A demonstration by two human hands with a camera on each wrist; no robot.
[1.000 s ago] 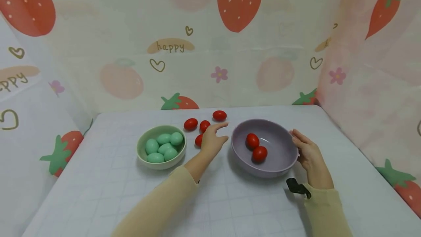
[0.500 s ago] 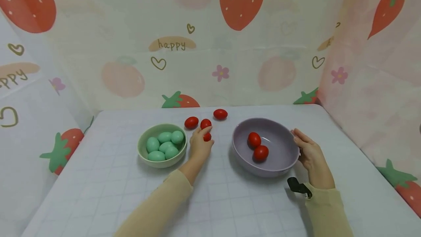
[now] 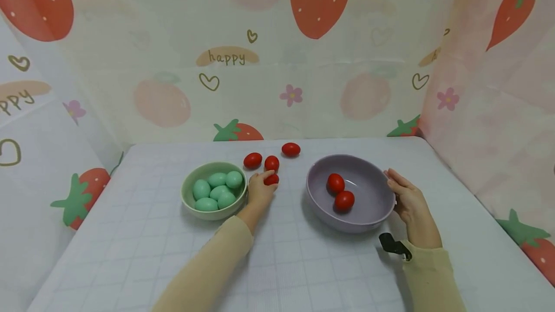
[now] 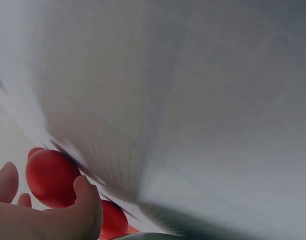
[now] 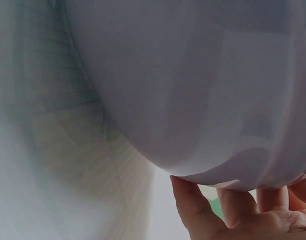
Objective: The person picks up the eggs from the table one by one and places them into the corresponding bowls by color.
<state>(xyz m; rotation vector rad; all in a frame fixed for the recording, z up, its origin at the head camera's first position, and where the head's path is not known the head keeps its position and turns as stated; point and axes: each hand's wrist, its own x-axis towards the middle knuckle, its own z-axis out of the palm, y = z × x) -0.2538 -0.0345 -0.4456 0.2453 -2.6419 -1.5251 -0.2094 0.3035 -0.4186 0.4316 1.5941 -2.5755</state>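
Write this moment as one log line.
Left hand: around red egg; right hand: touching purple bowl; purple bowl: two red eggs; table: three more red eggs; green bowl: green eggs

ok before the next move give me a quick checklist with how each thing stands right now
1. Left hand around the nearest loose red egg: ok, thumb and fingers lie on either side.
2. Grip firm: cannot tell, the pressure does not show.
3. Space behind that egg: not ok, another red egg sits just beyond the fingers.
4. Left hand clear of the green bowl: cannot tell, it is right beside the rim.
5. Right hand on the purple bowl: ok, fingers touch its side.
6. Room in the purple bowl: ok, only two red eggs inside.
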